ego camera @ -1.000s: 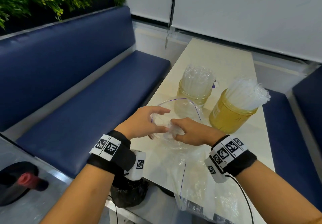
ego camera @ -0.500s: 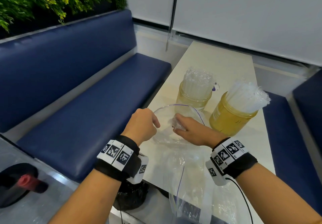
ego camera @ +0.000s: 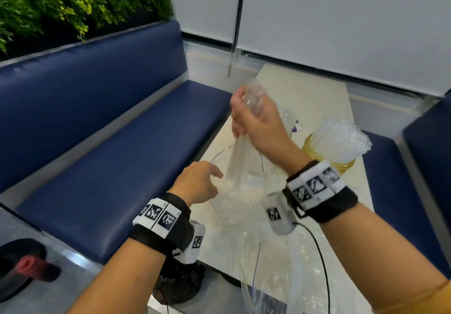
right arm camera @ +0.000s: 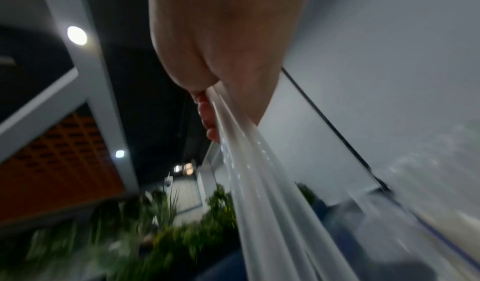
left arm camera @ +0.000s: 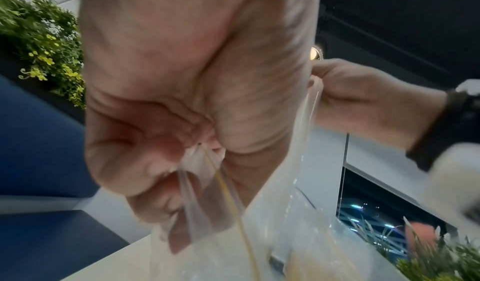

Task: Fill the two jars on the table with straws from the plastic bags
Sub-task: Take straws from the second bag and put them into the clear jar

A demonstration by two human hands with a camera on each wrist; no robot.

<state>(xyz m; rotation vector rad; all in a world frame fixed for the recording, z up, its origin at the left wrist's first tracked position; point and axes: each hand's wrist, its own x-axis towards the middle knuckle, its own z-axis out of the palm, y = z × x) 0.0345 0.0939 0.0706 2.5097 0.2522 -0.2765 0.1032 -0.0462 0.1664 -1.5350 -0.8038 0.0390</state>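
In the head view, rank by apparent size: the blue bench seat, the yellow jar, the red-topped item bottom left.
1. Blue bench seat, largest by far.
2. Yellow jar, partly hidden by the right wrist.
3. Red-topped item, near the camera; close to the jar, so unsure.

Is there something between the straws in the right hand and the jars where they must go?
Nothing separate blocks the way, but the right jar is already packed with straws, and the right hand hides the other jar.
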